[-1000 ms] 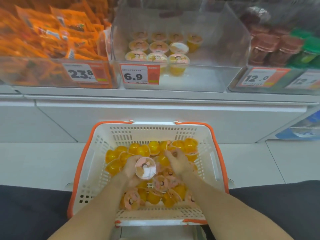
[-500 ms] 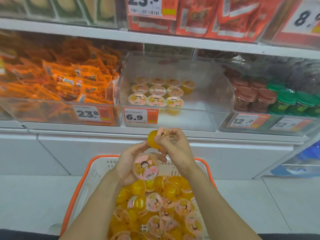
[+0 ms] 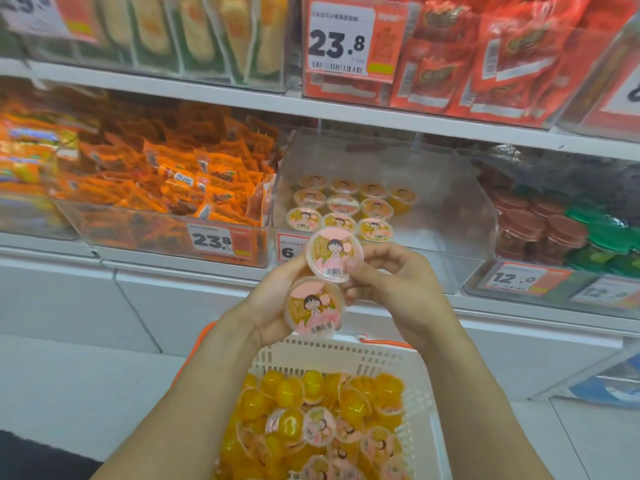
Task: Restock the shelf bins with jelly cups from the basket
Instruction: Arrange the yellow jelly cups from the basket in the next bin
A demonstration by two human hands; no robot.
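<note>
Upper jelly cup [image 3: 334, 254] pinched between right hand [image 3: 391, 289] fingers, lower jelly cup [image 3: 314, 306] cradled in curled left hand [image 3: 273, 303] fingers.

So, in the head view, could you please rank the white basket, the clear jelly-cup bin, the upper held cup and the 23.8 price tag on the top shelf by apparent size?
1. clear jelly-cup bin and white basket: too close to rank, as the frame cuts the basket off.
2. 23.8 price tag.
3. upper held cup, slightly smaller, though nearer the camera.
</note>
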